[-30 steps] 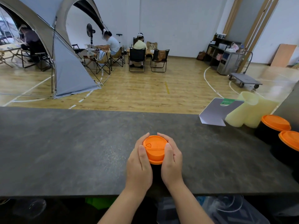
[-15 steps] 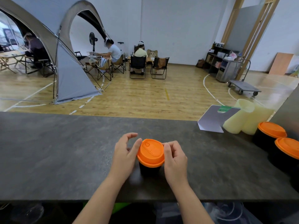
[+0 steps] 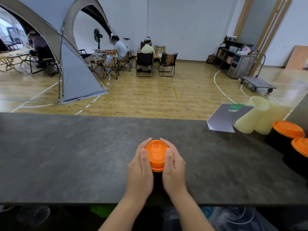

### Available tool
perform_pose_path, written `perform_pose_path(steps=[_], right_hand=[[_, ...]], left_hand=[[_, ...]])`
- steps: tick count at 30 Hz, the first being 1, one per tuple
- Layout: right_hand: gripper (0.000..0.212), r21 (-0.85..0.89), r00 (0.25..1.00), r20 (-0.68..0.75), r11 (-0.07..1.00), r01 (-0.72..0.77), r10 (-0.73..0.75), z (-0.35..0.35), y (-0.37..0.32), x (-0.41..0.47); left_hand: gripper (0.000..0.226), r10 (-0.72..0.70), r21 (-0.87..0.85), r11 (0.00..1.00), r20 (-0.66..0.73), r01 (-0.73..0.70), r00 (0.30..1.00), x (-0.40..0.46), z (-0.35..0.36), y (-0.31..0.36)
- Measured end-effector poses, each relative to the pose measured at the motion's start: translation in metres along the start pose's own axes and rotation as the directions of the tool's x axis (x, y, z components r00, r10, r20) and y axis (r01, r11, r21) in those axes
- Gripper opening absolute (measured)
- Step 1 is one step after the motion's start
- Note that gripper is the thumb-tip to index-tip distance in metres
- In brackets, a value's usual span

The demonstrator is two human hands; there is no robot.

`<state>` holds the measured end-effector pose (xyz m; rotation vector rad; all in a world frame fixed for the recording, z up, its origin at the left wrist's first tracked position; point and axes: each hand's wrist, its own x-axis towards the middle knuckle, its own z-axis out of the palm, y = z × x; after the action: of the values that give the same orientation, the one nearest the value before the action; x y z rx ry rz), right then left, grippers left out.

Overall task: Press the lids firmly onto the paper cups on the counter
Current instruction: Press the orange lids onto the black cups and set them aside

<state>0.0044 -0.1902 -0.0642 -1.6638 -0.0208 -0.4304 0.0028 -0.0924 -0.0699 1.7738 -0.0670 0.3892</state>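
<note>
While your left hand (image 3: 140,170) and right hand (image 3: 173,169) wrap the orange lid (image 3: 156,154), fingers curled on its rim, the black cup (image 3: 157,177) sits mid-counter (image 3: 66,155). Thin paper probably crushes easily: press on the rim, don't squeeze the wall.

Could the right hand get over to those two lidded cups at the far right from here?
Probably yes. The right hand is busy gripping the orange lid, but bare counter lies between it and the two lidded cups, with nothing in the way.
</note>
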Motion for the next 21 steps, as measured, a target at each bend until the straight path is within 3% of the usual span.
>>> perform_pose_path(steps=[2, 5, 12, 18, 21], right_hand=[[0.033, 0.020, 1.000, -0.019, 1.000, -0.001, 0.002, 0.002, 0.000, -0.001], [0.040, 0.043, 0.999, -0.032, 0.999, 0.031, -0.029, 0.002, 0.000, 0.000], [0.041, 0.085, 0.996, -0.050, 0.993, 0.078, -0.073, 0.004, 0.004, 0.001], [0.038, 0.076, 0.993, -0.064, 0.991, 0.107, -0.102, 0.006, 0.007, -0.001], [0.040, 0.066, 0.987, -0.104, 0.990, 0.127, -0.119, 0.005, 0.010, -0.002]], left_hand=[[0.043, 0.020, -0.068, 0.997, -0.038, -0.022, 0.999, -0.001, 0.005, -0.001], [0.047, 0.030, -0.133, 0.990, -0.058, -0.037, 0.998, 0.001, 0.008, -0.007], [0.041, 0.057, -0.164, 0.985, -0.032, -0.062, 0.998, 0.003, 0.007, -0.012], [0.037, 0.052, -0.105, 0.993, -0.042, -0.056, 0.998, 0.003, 0.006, -0.015], [0.032, 0.068, -0.017, 0.997, -0.136, -0.071, 0.988, 0.001, 0.005, -0.016]])
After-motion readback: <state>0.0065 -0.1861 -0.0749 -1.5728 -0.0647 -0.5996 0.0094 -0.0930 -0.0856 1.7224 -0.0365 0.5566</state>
